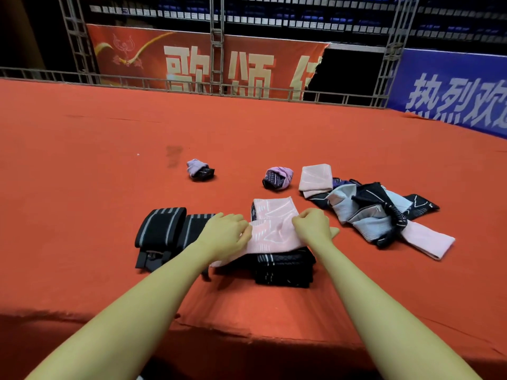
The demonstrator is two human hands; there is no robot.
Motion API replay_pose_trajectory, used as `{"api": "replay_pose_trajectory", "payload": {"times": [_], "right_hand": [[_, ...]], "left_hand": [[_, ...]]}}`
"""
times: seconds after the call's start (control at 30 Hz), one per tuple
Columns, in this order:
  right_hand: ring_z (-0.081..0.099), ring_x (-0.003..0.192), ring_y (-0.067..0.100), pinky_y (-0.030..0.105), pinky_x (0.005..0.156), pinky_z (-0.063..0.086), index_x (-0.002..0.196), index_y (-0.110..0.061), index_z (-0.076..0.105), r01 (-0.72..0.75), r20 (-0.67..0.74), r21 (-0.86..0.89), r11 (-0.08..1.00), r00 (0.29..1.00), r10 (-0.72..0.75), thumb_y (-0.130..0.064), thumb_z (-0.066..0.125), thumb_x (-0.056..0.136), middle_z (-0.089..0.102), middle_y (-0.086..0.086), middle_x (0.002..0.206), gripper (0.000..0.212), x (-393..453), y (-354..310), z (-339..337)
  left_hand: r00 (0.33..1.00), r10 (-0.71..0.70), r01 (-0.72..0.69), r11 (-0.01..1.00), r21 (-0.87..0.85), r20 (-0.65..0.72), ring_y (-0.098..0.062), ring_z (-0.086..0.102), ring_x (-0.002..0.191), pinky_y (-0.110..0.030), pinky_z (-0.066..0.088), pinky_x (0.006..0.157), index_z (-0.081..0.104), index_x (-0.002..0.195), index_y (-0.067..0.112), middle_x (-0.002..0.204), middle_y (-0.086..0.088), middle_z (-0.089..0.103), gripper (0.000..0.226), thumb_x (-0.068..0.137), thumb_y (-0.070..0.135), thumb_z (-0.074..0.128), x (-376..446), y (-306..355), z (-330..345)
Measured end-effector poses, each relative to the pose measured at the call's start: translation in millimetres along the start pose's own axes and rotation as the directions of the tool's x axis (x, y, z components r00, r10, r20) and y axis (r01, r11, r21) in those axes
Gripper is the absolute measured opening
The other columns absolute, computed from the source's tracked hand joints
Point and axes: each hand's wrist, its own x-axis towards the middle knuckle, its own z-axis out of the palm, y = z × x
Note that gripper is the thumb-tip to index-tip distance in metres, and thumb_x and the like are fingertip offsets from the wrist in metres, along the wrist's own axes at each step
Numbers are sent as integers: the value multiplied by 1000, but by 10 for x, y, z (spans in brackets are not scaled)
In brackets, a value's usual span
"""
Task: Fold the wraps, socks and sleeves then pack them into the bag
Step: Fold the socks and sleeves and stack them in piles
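A pink sleeve (271, 226) lies half-folded on the red cloth surface (82, 174), draped over folded black sleeves (285, 270). My left hand (225, 234) pinches its left edge, and my right hand (314, 224) grips its right edge with curled fingers. Two rolled black wraps with grey stripes (162, 229) sit just left of my left hand. Two balled purple-and-black socks (199, 169) (277, 178) lie farther back. A folded pink sleeve (315, 178) sits beside a loose pile of black, light-blue and pink sleeves (378, 215) at the right. No bag is in view.
The red surface ends in a front edge (247, 335) near my forearms. A metal rail (192, 86) runs along the far edge, with red and blue banners behind it.
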Motion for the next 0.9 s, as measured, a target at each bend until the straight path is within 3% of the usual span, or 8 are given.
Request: {"api": "replay_pose_trajectory", "payload": {"times": [0.1,0.17,0.37,0.6,0.67,0.73,0.8,0.9], "right_hand": [[55,104,28,36,86,22,82,-13,64,62,-12,-49,997,998,-63,-34,52,88,66,5,92,25,8,3,51],[54,102,28,35,80,19,82,-12,64,106,-16,-77,991,994,-107,-35,51,90,62,2,84,28,6,31,77],[51,93,29,33,79,16,83,-15,53,81,-221,64,995,973,-65,-19,39,92,63,10,91,17,-28,143,95],[49,103,29,38,91,22,104,-11,51,34,-127,-41,999,991,-39,-8,41,85,60,12,111,22,-22,210,122],[44,112,31,39,93,24,115,-12,48,109,-152,-274,956,976,-155,-5,46,81,50,11,122,35,-39,217,140],[40,118,30,39,95,22,126,-15,45,277,-140,-421,864,921,-364,-4,47,81,44,7,130,47,-38,204,162],[41,121,23,38,97,18,130,-18,47,427,-18,-421,800,878,-479,-3,43,83,48,0,131,49,-9,159,190],[46,120,17,39,104,13,123,-22,57,473,124,-369,800,878,-462,-6,39,88,58,-4,127,43,30,144,224]], "left_hand": [[939,-331,315,937,152,90,-30,52,108,-35,35,87,57,105,9,114,-9,58,33,93,27,32,31,-18,76],[867,-464,432,882,191,181,-31,44,118,-38,31,96,52,117,7,128,-11,50,33,96,25,35,4,-35,154],[853,-439,407,898,165,283,-30,32,123,-42,26,99,39,132,19,136,-7,35,39,94,27,37,-75,-84,322],[809,-448,428,893,142,380,-32,26,130,-46,21,105,37,133,14,139,-7,38,44,90,21,35,-27,-68,339],[796,-459,459,883,102,394,-33,24,131,-47,18,108,28,140,14,138,-8,42,53,88,20,36,-17,-67,333],[803,-455,458,884,91,385,-33,27,128,-45,19,107,30,139,13,134,-9,44,52,87,20,38,10,-55,325],[807,-479,483,872,79,346,-32,31,123,-42,21,104,38,130,11,131,-12,41,45,86,20,42,37,-48,295],[824,-505,519,855,16,257,-32,38,114,-39,26,97,48,112,7,123,-13,40,28,86,12,44,68,-64,271]]}}
